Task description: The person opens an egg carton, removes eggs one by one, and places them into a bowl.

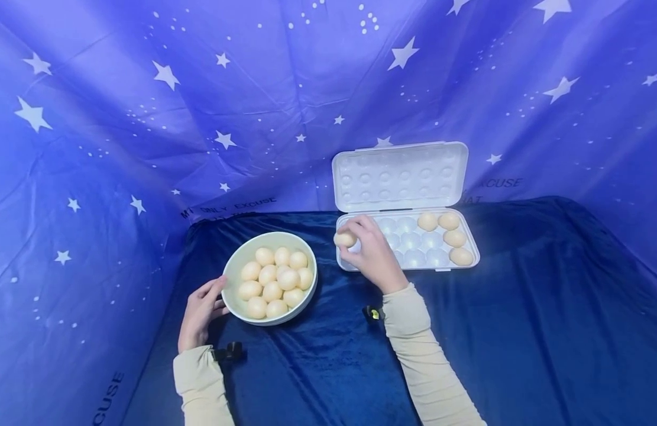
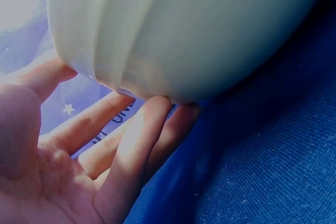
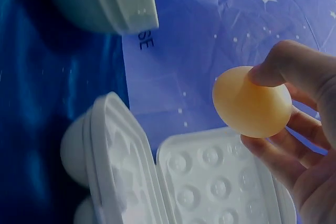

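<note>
In the head view, my right hand [image 1: 375,253] pinches an egg [image 1: 345,239] above the left end of a white egg carton [image 1: 472,261]. The right wrist view shows the egg [image 3: 249,103] between thumb and fingertips, raised clear of the carton. Several eggs [image 1: 455,238] sit in cups at the carton's right end; cups in the middle are bare. Left of the carton stands a pale green bowl [image 1: 231,266] piled with several eggs [image 1: 272,291]. My left hand [image 1: 200,313] touches the bowl's left side, thumb at the rim and fairly straight fingers against the outer wall.
The carton's dimpled lid [image 1: 400,177] stands raised at the back. Dark blue cloth [image 1: 328,367] covers the table. A purple star-printed curtain [image 1: 285,106] hangs behind and at both sides. Each wrist carries a small black camera [image 1: 229,351].
</note>
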A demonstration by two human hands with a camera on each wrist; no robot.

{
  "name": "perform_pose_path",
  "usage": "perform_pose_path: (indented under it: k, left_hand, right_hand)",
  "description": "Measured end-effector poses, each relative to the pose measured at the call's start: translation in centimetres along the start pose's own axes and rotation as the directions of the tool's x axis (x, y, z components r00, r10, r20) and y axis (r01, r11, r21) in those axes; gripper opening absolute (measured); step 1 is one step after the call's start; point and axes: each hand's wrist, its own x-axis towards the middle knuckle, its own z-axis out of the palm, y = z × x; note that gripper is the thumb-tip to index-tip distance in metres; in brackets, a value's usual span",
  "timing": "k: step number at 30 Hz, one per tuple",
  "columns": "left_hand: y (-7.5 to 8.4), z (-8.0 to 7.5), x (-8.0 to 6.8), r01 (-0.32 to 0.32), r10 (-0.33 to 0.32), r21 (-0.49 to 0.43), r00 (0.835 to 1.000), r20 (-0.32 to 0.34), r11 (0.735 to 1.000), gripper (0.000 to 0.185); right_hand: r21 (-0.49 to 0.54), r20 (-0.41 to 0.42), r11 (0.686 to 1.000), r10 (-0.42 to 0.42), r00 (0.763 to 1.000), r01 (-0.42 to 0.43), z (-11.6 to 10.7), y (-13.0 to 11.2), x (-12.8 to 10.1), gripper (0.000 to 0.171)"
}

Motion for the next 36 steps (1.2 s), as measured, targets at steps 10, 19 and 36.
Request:
perform_pose_path:
  k: [10, 19, 36]
  left_hand:
    - [-0.5, -0.2, -0.3, 0.003, -0.003, 0.001, 1.000, -0.006, 1.000, 0.061]
    - [-0.5, -0.1, -0.2, -0.007, 0.007, -0.004, 1.000, -0.001, 1.000, 0.061]
    - [-0.3, 0.2, 0.4, -0.008, 0.008, -0.017, 1.000, 0.009, 1.000, 0.059]
  right_hand:
    - [-0.001, 0.092, 0.999, -0.051, 0.994, 0.051, 3.2, -1.9, -0.2, 0.023]
    - [0.011, 0.191, 0.997, -0.071, 0.979, 0.070, 5.3, -2.9, -0.3, 0.021]
    - [-0.012, 0.310, 0.994, -0.102, 0.945, 0.111, 7.4, -3.7, -0.3, 0.023]
